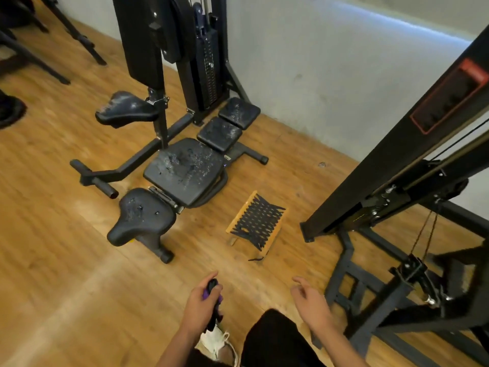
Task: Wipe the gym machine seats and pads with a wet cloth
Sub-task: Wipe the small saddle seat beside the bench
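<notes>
Gripping a purple-and-black sprayer (pixel 211 286) (so it looks), the left hand (pixel 201 300) is nearer the droplet-speckled bench pads (pixel 185 170), ahead and leftward, long axis running away; right hand (pixel 311 300) loose, empty.

You've got six black pads on the machine by the wall. The big seat (pixel 185 170) sits in the middle, tilted a bit, covered in white specks and wet-looking blotches. A saddle seat (pixel 143 215) is hinged on at its near end, lightly speckled. Past the big one, a near square pad (pixel 219 133) and a far square pad (pixel 239 112) line up toward the wall, both speckled. A raised saddle seat (pixel 127 108) sits on a post to the left, under the upright back pad (pixel 143 38).
</notes>
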`<state>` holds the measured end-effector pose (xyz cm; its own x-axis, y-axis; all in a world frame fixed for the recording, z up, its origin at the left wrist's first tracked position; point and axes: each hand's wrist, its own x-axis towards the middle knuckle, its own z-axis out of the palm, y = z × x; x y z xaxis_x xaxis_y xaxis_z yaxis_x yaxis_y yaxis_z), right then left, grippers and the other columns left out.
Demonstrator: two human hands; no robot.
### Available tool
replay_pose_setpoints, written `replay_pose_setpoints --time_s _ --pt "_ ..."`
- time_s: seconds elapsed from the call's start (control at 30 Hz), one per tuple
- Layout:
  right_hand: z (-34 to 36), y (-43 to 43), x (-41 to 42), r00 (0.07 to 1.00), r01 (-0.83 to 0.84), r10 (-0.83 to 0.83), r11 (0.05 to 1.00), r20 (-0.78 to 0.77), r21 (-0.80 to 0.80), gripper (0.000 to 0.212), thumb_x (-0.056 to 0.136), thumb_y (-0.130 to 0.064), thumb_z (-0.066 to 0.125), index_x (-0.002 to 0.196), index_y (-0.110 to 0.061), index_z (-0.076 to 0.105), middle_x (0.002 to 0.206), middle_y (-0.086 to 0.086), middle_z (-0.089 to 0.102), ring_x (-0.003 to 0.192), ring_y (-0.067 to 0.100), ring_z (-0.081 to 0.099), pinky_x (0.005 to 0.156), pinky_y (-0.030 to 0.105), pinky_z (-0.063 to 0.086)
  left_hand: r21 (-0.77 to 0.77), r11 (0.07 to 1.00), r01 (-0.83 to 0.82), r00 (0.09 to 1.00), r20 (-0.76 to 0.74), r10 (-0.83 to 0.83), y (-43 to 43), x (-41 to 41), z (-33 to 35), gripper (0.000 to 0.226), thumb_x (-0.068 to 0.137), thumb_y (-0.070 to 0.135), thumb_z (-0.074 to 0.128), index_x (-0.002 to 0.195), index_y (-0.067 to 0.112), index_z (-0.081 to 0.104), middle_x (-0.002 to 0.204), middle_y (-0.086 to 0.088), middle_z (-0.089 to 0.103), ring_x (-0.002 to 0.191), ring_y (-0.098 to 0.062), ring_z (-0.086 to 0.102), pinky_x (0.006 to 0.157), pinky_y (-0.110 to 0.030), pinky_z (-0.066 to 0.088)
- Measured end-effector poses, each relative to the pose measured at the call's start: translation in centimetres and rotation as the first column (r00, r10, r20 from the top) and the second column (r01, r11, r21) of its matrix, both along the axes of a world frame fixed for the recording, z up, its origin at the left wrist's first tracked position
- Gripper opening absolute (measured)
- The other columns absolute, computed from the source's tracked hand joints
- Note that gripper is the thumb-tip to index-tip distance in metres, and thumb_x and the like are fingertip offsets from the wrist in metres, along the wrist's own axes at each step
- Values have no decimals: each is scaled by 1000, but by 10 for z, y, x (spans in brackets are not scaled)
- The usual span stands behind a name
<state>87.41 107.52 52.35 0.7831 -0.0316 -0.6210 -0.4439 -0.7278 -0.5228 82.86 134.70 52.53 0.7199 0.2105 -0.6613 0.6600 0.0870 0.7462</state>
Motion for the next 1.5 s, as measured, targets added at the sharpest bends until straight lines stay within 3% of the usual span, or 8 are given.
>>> replay_pose_setpoints --time_s 0.1,0.27,0.43,0.53,0.67,1.1,1.33,1.5 --pt "1 26 27 997 73 -73 997 6 -14 37 100 -40 44 135 -29 52 88 -12 64 82 7 62 78 24 49 -3 1000 -14 1000 -9 14 26 37 1 41 98 11 61 135 26 54 69 -14 59 58 -24 51 59 -42 56" --pt "3 42 82 996 88 -88 996 -12 9 33 101 -36 47 132 -29 54 90 -17 62 81 -5 55 64 5 36 18 999 -47 999 -13 47 42 86 -1 39 97 11 62 131 27 55 69 -16 59 61 -27 54 58 -44 59" --pt "2 36 166 997 -47 49 999 -63 24 40 101 -37 45 139 -27 51 103 -15 60 97 5 56 86 23 44 47 991 -122 991 -45 124 31 135 -5 38 97 8 60 130 27 56 88 -22 63 68 -23 59 58 -45 60" --pt "6 39 227 991 -127 131 988 -38 88 37 102 -35 46 138 -30 50 102 -15 64 93 0 60 79 18 45 34 981 -192 980 -47 194 28 172 -1 37 98 9 58 131 26 54 102 -24 65 72 -23 59 62 -46 60" --pt "2 63 292 963 -268 271 954 1 136 38 102 -35 46 139 -27 50 91 -10 66 79 -1 61 74 20 49 44 962 -268 963 0 268 39 217 -2 38 99 11 57 132 28 50 93 -20 61 72 -26 54 63 -42 57" --pt "10 217 410 761 -647 648 755 36 106 39 102 -37 44 141 -30 49 99 -6 69 89 5 65 71 12 46 77 882 -466 884 92 459 135 285 -40 40 99 13 57 131 37 55 89 -12 64 66 -19 61 68 -55 57" --pt "-6 338 461 621 -781 779 624 81 -9 37 100 -34 48 137 -31 53 75 -1 69 64 13 63 62 27 51 52 839 -541 835 152 529 232 326 -63 41 100 13 54 137 30 51 75 -7 62 52 -18 59 60 -40 57" --pt "-31 414 481 517 -853 855 518 36 -60 34 99 -31 50 133 -32 56 79 -1 70 77 14 65 70 22 48 107 812 -574 815 169 554 287 323 -98 42 96 28 59 136 40 54 99 -2 71 63 -18 63 71 -47 59"
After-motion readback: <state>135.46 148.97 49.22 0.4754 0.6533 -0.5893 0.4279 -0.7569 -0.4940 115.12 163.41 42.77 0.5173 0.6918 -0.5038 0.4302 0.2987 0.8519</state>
